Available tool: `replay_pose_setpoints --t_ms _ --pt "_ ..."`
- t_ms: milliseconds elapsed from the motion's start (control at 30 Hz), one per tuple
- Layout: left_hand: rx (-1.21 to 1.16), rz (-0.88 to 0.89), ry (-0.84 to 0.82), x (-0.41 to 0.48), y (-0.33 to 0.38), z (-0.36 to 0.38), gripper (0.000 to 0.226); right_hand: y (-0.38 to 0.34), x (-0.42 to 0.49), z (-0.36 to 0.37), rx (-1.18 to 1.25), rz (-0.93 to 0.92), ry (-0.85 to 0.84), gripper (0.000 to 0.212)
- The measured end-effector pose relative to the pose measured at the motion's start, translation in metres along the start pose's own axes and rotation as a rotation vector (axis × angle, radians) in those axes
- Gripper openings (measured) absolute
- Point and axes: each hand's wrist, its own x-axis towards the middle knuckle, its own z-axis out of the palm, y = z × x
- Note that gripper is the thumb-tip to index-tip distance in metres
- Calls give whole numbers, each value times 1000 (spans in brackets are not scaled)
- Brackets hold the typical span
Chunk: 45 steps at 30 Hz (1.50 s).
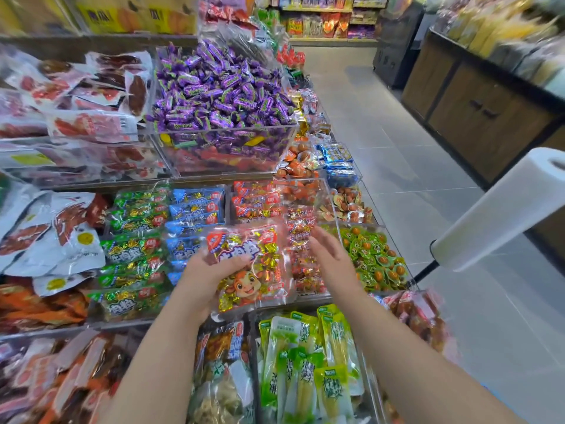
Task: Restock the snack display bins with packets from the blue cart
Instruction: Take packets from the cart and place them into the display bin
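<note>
My left hand (208,270) grips the left edge of a large red snack packet (256,264) printed with a cartoon calf and full of gold-wrapped sweets. I hold it above the clear display bins, over the red-packet bin (328,206). Just right of the packet is my right hand (331,258), fingers straight and holding nothing. Rows of green packets (134,252) and blue packets (195,209) fill the bins to the left. The blue cart is out of view.
A bin of purple sweets (220,96) stands on the tier behind. Green bamboo-shoot packets (305,356) lie in the near bin. A roll of plastic bags (501,209) juts out on a stand at right. Tiled aisle floor (397,142) runs past wooden cabinets (477,108).
</note>
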Motion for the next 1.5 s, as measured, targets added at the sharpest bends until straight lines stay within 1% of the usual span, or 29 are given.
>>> replay_pose_setpoints --t_ms 33,67,133,167,200,267,333,400,467,533,567,633,700,733,767,800,867,933,967,1033,1067,1100,1133,1233,1267,1300,1400,1500 --pt "38 -5 -21 3 2 8 83 -13 1 -8 -18 -73 -25 35" --pt "89 -3 -35 6 6 18 95 -27 3 -17 -49 -127 -76 31" --pt "197 12 -58 12 13 38 120 -54 8 -31 -185 -181 -206 32" --pt "243 29 -67 16 16 48 122 -65 12 -36 -290 -186 -258 35" --pt "293 48 -57 21 18 56 117 -73 16 -40 -398 -188 -288 40" --pt "392 76 -13 28 21 71 111 -83 27 -46 -597 -200 -296 48" --pt "475 108 8 36 19 82 111 -87 35 -51 -791 -225 -287 48" --pt "502 120 51 44 15 91 109 -87 42 -54 -974 -309 -277 42" --pt "506 103 107 51 12 97 103 -85 45 -57 -997 -334 -281 39" --pt "498 90 144 60 9 98 96 -79 50 -61 -978 -277 -334 38" --pt "487 80 165 64 8 97 93 -77 54 -64 -953 -229 -366 35" --pt "442 41 198 71 4 93 91 -76 59 -74 -792 -70 -476 29" --pt "370 -6 225 76 0 87 90 -79 67 -88 -703 39 -598 38" --pt "325 -27 240 78 -2 83 90 -81 72 -94 -728 55 -631 31" --pt "275 -44 254 80 -3 78 90 -83 77 -98 -751 58 -652 17" --pt "227 -60 262 82 -5 73 90 -83 83 -101 -754 59 -652 11" --pt "150 -85 268 84 -7 64 91 -84 97 -102 -675 29 -579 14" --pt "119 -97 280 86 -9 57 90 -84 115 -98 -574 -9 -405 8" --pt "112 -101 289 86 -10 55 90 -85 124 -94 -574 -43 -297 9" --pt "116 -114 308 87 -11 53 89 -85 141 -83 -664 -121 -116 11" --pt "126 -117 318 87 -11 52 90 -84 148 -75 -746 -152 -69 18" --pt "134 -119 331 87 -12 51 93 -84 154 -66 -843 -184 -64 25" --pt "142 -124 341 87 -12 50 97 -83 159 -56 -949 -206 -98 32" --pt "121 -138 340 89 -15 45 105 -78 172 -26 -1268 -222 -362 46" --pt "116 -139 333 89 -15 43 107 -75 176 -17 -1352 -215 -422 47" --pt "112 -143 321 89 -15 42 110 -74 179 -9 -1426 -204 -445 45" --pt "80 -171 287 91 -13 39 119 -69 190 4 -1542 -186 -386 41" --pt "17 -192 292 91 -12 37 107 -68 199 1 -1576 -267 -308 51"
